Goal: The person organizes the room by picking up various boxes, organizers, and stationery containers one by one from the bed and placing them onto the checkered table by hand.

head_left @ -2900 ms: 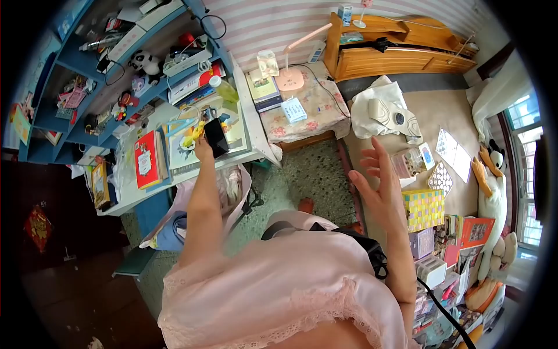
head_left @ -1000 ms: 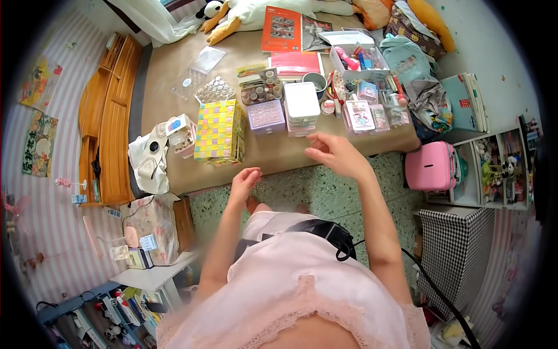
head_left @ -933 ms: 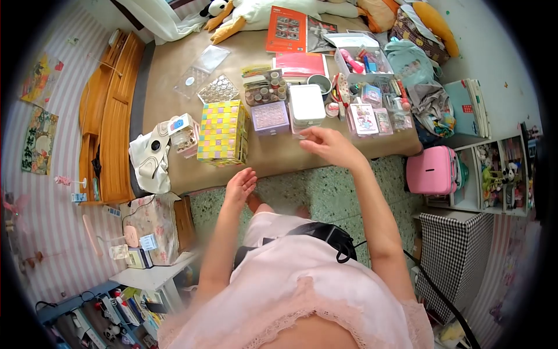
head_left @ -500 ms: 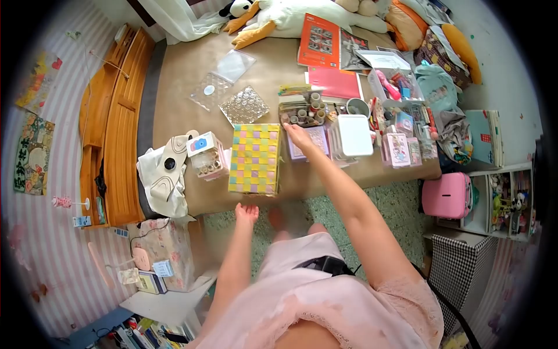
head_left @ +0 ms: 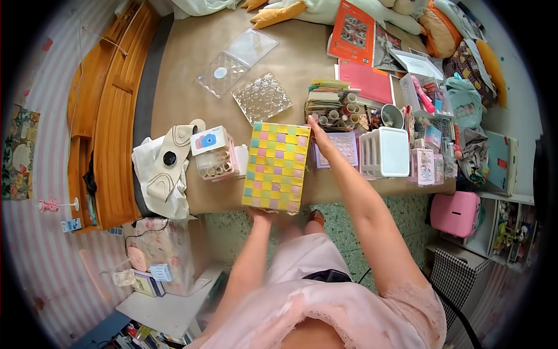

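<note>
A woven box (head_left: 276, 167) in yellow, pink, green and purple squares stands at the front edge of the bed. My left hand (head_left: 261, 215) is at its near lower edge, the fingers hidden beneath or behind it. My right hand (head_left: 318, 137) reaches along the box's right side, its fingertips at the far right corner. Right of the box lie a purple case (head_left: 337, 150) and a white lidded basket (head_left: 385, 153). A clear box with a blue flower picture (head_left: 209, 141) stands on the left. Behind is a clear tray of round cups (head_left: 262, 98).
White cloth (head_left: 160, 174) lies at the bed's left end by the wooden headboard (head_left: 110, 128). Rolls and packets (head_left: 334, 107), a red booklet (head_left: 353, 32) and a plastic bin (head_left: 427, 96) sit farther back. A pink suitcase (head_left: 455, 214) stands on the floor at right.
My view has turned from the desk to the bed and come closer to it. My right hand has moved left to the woven box, and my left hand has come up to its near edge.
</note>
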### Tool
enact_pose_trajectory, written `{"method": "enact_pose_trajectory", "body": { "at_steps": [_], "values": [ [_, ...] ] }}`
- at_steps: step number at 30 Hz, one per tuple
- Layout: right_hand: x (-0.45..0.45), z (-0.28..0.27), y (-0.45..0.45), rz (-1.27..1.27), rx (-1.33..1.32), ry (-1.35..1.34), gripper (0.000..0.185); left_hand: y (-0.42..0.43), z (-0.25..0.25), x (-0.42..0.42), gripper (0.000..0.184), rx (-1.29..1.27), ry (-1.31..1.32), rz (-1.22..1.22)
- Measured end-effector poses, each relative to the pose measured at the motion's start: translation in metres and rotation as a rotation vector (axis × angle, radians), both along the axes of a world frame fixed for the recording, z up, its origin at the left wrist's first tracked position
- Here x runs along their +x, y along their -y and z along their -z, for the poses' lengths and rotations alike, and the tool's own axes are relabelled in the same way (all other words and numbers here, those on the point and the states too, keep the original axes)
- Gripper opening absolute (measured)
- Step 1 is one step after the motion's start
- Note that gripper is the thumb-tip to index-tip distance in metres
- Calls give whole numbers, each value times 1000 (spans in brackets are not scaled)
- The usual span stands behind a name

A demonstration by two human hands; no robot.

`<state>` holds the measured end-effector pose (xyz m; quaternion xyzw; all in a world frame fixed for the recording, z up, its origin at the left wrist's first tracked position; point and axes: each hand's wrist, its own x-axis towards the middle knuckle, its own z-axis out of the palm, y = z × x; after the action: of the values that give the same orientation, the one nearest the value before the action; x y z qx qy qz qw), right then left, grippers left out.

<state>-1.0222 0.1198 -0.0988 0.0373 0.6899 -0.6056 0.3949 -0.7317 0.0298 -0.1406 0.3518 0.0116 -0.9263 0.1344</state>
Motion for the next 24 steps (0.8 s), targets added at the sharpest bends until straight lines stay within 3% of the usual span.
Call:
{"method": "enact_pose_trajectory", "body": {
  "at_steps": [2, 6, 8, 12, 14, 18, 24],
  "values": [
    [-3, 11, 0, -11, -41, 40, 65, -3, -17, -8, 55, -28, -64, -49],
    [-7, 26, 3, -61, -80, 67, 60, -2, -3, -8, 56, -50, -115, -57],
    [-7, 30, 5, -48, -49, -48, 55, -5, -4, -8, 58, -115, -95, -90],
    [-4, 11, 5, -113, -59, -38, 58, 12, 28, 4, 57, -142, -108, 24],
    [1, -7, 5, -148, -15, -45, 60, 15, 13, -4, 54, -76, -111, -101],
    [11, -15, 1, -170, 20, -129, 59, 23, -22, -12, 53, -328, 35, -2],
    [22, -21, 1, -297, 179, -238, 55, 31, -43, -4, 53, -316, 68, 37]
  ]
}}
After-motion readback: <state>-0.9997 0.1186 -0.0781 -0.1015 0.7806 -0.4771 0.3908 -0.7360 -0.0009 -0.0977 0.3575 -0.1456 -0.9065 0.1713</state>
